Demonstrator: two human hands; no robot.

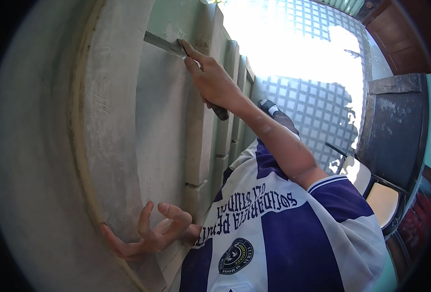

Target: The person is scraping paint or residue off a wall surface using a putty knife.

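My right hand (pixel 215 78) grips a hand tool with a dark handle (pixel 221 112) and a thin blade (pixel 181 46). I cannot tell whether it is a scraper or a knife. Its tip meets the dark ledge (pixel 160 42) between a pale green wall section (pixel 177 20) and a recessed grey panel (pixel 162 120). Lower down, my left hand (pixel 157 233) is empty, its fingers spread and bent. One of its fingertips rests at the raised tan edge (pixel 77 124) of the broad grey surface (pixel 109 138), which bears scratches and pale smears.
Stepped pale posts (pixel 202 138) run beside the panel. Right of them lies a tiled floor (pixel 292 95) with a glaring sunlit patch and my shoe (pixel 265 105). A chair with a pale seat (pixel 383 204), a dark worn panel (pixel 394 124) and a brown door (pixel 398 40) stand at the right.
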